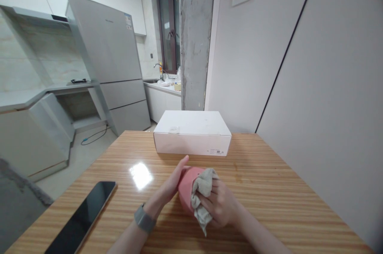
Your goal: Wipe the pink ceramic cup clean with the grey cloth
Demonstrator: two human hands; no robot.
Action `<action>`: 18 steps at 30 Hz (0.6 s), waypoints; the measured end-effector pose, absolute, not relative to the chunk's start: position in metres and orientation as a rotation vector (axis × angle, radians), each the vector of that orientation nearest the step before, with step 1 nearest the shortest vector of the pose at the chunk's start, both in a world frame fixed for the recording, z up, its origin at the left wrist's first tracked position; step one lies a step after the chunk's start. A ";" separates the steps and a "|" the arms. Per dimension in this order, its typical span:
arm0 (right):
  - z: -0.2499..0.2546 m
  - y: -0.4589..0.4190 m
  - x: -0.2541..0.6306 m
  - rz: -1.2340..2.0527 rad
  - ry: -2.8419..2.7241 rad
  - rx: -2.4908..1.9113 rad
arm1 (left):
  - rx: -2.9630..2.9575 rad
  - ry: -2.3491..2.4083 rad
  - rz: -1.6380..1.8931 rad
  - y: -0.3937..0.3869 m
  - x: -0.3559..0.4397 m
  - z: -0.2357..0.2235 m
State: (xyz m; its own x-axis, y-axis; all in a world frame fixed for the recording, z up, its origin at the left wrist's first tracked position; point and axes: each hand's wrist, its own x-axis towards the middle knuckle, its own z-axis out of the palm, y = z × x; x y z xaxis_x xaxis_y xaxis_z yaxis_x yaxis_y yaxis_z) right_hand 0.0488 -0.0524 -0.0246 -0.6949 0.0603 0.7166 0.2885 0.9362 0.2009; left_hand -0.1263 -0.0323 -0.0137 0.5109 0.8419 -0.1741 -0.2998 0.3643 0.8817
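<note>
A pink cup (187,186) lies tipped on its side above the wooden table (269,190), close to me. My left hand (172,184), with a grey watch on the wrist, grips the cup's left side. My right hand (220,204) holds a crumpled grey cloth (201,198) and presses it against the cup's right side and opening. Part of the cloth hangs down below my fingers. The cup's inside is hidden by the cloth.
A closed white cardboard box (193,132) sits on the table just beyond my hands. A black phone (82,218) lies face up near the table's left front edge. A white wall runs along the right; a fridge (109,58) and kitchen counters stand behind.
</note>
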 end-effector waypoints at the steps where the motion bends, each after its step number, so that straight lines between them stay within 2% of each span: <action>1: -0.025 -0.054 0.046 -0.381 -2.318 -0.216 | 0.944 0.723 0.787 -0.034 -0.128 -0.012; 9: -0.023 -0.041 0.056 -0.381 -2.373 -0.322 | 1.025 0.808 0.934 -0.032 -0.128 -0.019; 18: -0.025 -0.031 0.079 -0.373 -2.188 -0.667 | 0.849 0.375 0.953 -0.039 -0.111 -0.014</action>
State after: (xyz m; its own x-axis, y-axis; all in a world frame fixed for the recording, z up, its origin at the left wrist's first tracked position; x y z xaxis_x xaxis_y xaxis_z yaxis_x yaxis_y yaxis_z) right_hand 0.0793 -0.0312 -0.0252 -0.5401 0.3383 0.7706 0.5743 0.8175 0.0436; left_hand -0.1106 -0.0388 -0.0143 0.5485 0.8328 0.0746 -0.5591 0.2989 0.7733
